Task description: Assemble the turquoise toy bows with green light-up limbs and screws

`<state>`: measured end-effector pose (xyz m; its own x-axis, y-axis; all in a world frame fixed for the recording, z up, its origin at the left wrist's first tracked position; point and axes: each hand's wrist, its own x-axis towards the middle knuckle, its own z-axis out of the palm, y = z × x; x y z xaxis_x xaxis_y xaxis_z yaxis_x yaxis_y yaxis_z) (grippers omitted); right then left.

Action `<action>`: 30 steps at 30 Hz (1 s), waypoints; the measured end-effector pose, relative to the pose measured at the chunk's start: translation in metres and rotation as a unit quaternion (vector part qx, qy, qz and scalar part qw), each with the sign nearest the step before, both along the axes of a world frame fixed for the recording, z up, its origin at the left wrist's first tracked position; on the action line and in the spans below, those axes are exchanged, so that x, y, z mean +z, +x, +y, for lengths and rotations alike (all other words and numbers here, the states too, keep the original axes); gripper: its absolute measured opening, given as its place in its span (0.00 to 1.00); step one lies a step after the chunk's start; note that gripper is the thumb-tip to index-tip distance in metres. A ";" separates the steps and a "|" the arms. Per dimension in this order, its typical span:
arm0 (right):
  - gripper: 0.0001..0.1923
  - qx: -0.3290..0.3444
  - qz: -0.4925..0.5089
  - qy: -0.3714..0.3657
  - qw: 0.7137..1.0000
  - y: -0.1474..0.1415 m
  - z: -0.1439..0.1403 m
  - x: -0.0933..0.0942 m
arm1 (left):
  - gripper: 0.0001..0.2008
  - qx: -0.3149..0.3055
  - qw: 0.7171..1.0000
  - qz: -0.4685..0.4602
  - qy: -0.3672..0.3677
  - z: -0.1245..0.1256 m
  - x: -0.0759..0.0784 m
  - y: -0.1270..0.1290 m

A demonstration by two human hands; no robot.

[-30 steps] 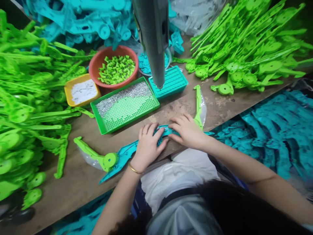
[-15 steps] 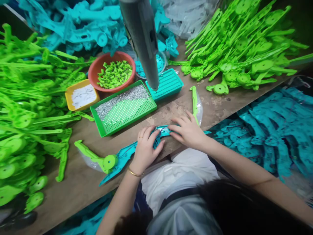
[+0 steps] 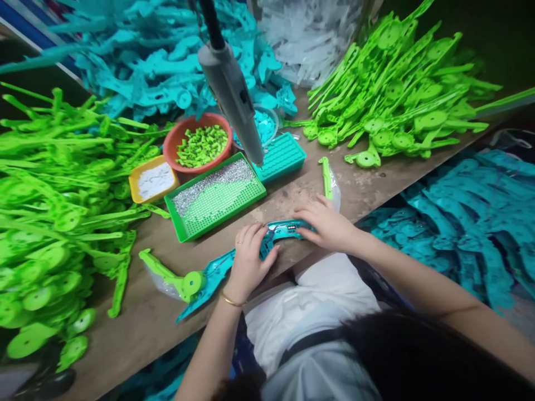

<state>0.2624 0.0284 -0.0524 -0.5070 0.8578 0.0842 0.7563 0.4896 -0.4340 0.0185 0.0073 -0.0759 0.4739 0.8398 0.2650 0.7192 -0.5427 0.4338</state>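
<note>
The teal casing (image 3: 282, 229) lies on the near side of the green tray (image 3: 225, 213), long axis roughly parallel to it; the left hand (image 3: 248, 256), nearer the tray, and right hand (image 3: 328, 223) both grip the casing.

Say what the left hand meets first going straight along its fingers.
Probably the right end of the green tray, beyond the left hand; depth is unclear, so it might slip past toward the teal tray.

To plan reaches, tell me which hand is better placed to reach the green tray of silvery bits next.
The left hand, I judge: it lies nearer the green tray, while the right hand is farther off, past the tray's right end.
</note>
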 end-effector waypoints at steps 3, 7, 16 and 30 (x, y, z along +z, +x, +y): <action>0.11 -0.034 -0.018 0.016 0.999 0.011 -0.010 -0.001 | 0.15 -0.006 1.000 0.019 0.018 -0.003 0.005 -0.002; 0.09 -0.056 -0.045 0.047 0.996 0.014 -0.020 -0.003 | 0.13 -0.005 0.999 0.039 0.029 -0.005 0.008 -0.005; 0.15 -0.079 -0.061 0.097 0.990 0.012 -0.035 -0.008 | 0.12 0.056 0.996 0.038 0.062 -0.005 0.018 -0.026; 0.09 -0.045 -0.069 0.007 0.997 0.013 -0.014 0.004 | 0.13 -0.052 0.998 0.013 0.028 -0.002 0.023 0.025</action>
<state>0.2755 0.0147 -0.0479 -0.4355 0.8996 0.0311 0.8495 0.4222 -0.3163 0.0436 0.0052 -0.0524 0.5656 0.7696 0.2964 0.6678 -0.6383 0.3828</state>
